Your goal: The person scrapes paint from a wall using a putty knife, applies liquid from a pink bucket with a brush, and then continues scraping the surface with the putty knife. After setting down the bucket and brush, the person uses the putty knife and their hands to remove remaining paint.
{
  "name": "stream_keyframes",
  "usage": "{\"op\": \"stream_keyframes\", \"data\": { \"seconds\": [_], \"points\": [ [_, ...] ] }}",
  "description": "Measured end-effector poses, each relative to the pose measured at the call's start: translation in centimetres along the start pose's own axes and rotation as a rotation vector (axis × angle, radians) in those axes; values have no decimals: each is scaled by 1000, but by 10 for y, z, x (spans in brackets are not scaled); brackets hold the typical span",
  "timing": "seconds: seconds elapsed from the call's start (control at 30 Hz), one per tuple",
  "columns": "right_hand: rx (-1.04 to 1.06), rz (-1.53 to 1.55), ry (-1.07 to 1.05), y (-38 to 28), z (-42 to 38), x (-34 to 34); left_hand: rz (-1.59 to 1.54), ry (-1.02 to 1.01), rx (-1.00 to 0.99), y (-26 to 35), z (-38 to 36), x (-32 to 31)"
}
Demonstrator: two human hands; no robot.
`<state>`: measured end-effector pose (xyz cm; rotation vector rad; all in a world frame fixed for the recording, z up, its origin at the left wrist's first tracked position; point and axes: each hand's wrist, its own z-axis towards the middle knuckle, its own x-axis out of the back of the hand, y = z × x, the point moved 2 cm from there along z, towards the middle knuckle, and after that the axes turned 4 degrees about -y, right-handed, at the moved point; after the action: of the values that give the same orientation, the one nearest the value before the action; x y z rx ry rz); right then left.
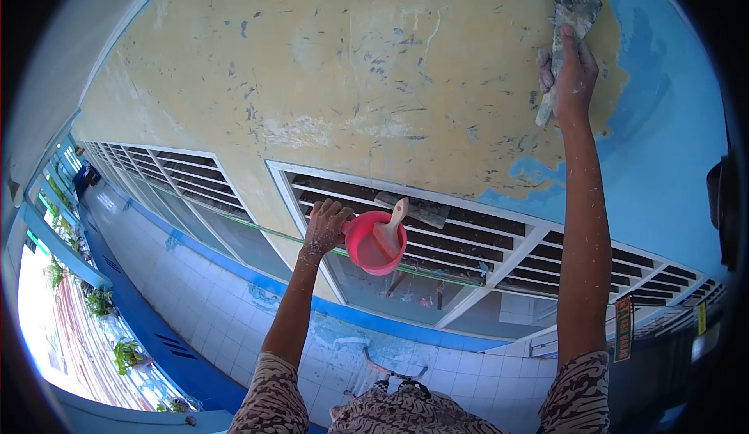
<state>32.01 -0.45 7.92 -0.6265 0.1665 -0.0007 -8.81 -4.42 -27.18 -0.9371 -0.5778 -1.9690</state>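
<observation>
My left hand [324, 225] is closed around the handle of a pink dipper [355, 248], holding it in front of the louvred window. Inside the dipper, a paintbrush [398, 212] leans against the rim with its pale handle sticking up, above some pinkish-grey liquid. Raised high at the upper right, my right hand [576, 79] grips a paint-smeared scraper [576, 7]. Its wide blade points upward, close over the yellowish wall [328, 67], which is marked with scrapes and pale patches. Flecks of white show on both arms.
Blue paint [663, 114] borders the yellowish area on the right. Below it runs a row of louvred windows with white frames [499, 270]; a flat board [413, 209] rests at the slats. White tiles [187, 274] cover the floor. Potted plants [129, 354] and a hanging sign [622, 329] flank the corridor.
</observation>
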Motion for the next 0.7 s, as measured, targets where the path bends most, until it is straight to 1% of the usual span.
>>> {"op": "stream_keyframes", "data": {
  "seconds": [0.1,0.17,0.3,0.37,0.4,0.43,0.47,0.53,0.57,0.6,0.63,0.7],
  "points": [
    [10,16,33,6,2,0,45,-18,23,-24,-1,-15],
    [4,35,53,9,1,2,75,-82,50,-29,4,-16],
    [21,36,42,3,0,-1,95,-21,-14,-45,11,-27],
    [33,34,41,2,-3,-2,150,-130,-42,-49,14,-30],
    [17,39,33,0,-4,-3,92,-179,-21,-53,15,-33],
    [4,42,24,-1,-5,-4,102,-179,-43,-54,16,-34],
    [33,33,31,-1,-5,-4,85,-211,-30,-60,16,-43],
    [-17,57,34,2,-5,-4,72,-259,-26,-65,14,-53],
    [-27,51,33,1,-6,-4,88,-347,-1,-66,14,-55],
    [-37,45,31,-1,-7,-5,75,-360,2,-75,10,-69],
    [-11,34,39,-1,-8,-3,70,-352,-7,-72,11,-68],
    [-59,107,9,3,-6,-1,56,-292,-42,-69,13,-66]
  ]
}}
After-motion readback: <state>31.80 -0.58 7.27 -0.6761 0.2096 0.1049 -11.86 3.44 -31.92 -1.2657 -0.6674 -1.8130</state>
